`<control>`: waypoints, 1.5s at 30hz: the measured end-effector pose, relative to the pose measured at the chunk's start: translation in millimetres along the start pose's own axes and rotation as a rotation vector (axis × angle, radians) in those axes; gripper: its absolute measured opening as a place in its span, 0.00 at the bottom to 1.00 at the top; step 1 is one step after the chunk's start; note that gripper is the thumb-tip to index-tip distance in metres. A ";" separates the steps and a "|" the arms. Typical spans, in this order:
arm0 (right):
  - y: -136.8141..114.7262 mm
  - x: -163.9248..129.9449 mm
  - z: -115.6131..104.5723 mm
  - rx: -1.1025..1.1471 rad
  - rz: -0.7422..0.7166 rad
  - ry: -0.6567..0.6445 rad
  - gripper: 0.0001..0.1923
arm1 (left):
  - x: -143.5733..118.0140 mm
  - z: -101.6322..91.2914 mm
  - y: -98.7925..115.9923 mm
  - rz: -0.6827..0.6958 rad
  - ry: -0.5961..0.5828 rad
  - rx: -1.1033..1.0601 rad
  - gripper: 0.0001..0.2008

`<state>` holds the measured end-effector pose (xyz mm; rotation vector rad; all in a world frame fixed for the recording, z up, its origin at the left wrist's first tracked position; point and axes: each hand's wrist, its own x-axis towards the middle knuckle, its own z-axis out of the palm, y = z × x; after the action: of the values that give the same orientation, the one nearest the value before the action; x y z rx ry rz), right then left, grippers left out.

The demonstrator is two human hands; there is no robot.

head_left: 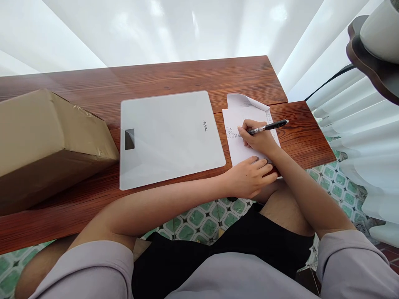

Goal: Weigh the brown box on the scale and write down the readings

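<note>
My right hand [257, 136] is closed round a black and clear pen [270, 126], its tip down on a white sheet of paper [239, 151]. Small handwriting and a circled note show at the sheet's left side. The paper's far edge is folded over and curls up. My left hand [251, 176] lies with its fingers stretched out across the paper's near edge, at the front edge of the table. Just left of the paper, a flat white scale [168, 135] with a small dark display rests on the wood.
A large box wrapped in brown tape [56, 137] stands at the left on the reddish wooden table [168, 77]. White curtains [193, 33] hang behind and to the right. At upper right, a dark scalloped stand [363, 54] bears a white pot [382, 33].
</note>
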<state>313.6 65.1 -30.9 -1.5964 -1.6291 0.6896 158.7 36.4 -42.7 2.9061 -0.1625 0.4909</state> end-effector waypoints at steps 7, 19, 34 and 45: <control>0.5 0.5 0.4 -0.025 -0.004 0.002 0.17 | 1.9 -3.1 0.4 -0.001 -0.026 0.031 0.21; 0.7 1.2 1.2 0.032 0.010 0.017 0.17 | 0.9 -1.7 -0.1 -0.003 -0.022 0.000 0.22; 0.9 1.4 2.1 0.013 -0.021 0.037 0.18 | 1.1 -1.5 0.1 -0.005 -0.009 0.001 0.22; 1.4 1.7 3.2 -0.018 -0.030 0.055 0.17 | 1.1 -1.6 -0.7 0.001 -0.003 -0.015 0.20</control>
<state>311.9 67.3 -33.7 -1.5866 -1.6205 0.6119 159.4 37.4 -40.9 2.8930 -0.1672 0.4829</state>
